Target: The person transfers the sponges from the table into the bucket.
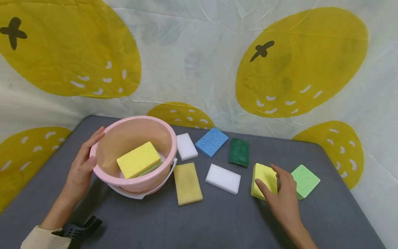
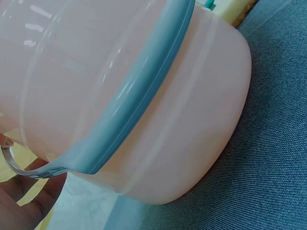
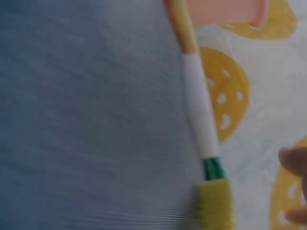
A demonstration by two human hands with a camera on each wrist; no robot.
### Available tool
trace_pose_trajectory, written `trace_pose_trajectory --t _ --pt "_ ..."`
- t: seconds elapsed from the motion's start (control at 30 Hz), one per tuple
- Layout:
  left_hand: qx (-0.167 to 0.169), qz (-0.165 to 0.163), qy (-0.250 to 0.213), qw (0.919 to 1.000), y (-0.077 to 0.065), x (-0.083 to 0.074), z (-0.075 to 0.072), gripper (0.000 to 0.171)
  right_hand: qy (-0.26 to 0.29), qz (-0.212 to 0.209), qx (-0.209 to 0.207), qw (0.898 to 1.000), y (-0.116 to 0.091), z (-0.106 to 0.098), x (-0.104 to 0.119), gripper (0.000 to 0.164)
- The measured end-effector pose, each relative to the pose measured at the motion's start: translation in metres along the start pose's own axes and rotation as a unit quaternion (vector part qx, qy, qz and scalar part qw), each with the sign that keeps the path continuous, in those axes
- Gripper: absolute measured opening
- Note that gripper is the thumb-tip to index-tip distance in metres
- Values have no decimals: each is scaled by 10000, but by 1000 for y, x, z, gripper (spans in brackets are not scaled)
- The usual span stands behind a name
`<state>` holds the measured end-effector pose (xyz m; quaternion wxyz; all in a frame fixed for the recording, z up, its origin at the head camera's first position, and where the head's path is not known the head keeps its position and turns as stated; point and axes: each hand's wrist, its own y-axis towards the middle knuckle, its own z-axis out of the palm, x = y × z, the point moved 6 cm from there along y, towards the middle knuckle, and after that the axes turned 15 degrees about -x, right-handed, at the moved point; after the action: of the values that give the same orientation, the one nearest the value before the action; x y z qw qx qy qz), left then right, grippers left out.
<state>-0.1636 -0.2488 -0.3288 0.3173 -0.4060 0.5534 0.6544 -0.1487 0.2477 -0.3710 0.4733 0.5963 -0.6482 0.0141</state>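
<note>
Right hand [image 1: 284, 199], thumb and fingers spread, gripping nothing, is at thick yellow sponge [image 1: 265, 173] right of pink bucket [image 1: 124, 136], where off-centre pinch could slip, and left hand [image 1: 80, 169], fingers straight against bucket's left side, could tip it by overpressing.

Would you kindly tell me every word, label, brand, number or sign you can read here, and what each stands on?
None: no readable text shows on the bucket, sponges, strap or backdrop.
The dark crosses on two printed fruits look like drawn stems, not lettering.
The right wrist view is blurred, so small print there cannot be ruled out.
</note>
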Motion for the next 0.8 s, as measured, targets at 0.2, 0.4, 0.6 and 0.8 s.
trace_pose_trajectory --t 0.2,0.4,0.6,0.8 --pt "12 56 -63 10000 0 0 0 48 -381 286 -461 9978 -20 8 -19 88" --pt "47 118 -43 9999 0 1 -1 48 -540 695 -669 9939 -27 14 -31 107" --pt "-7 105 18 9999 0 0 -1 48 -505 767 -702 9933 -28 16 -34 106" --pt "-16 -1 130 9999 0 0 2 49 -601 1290 -563 9882 -31 17 -39 94"
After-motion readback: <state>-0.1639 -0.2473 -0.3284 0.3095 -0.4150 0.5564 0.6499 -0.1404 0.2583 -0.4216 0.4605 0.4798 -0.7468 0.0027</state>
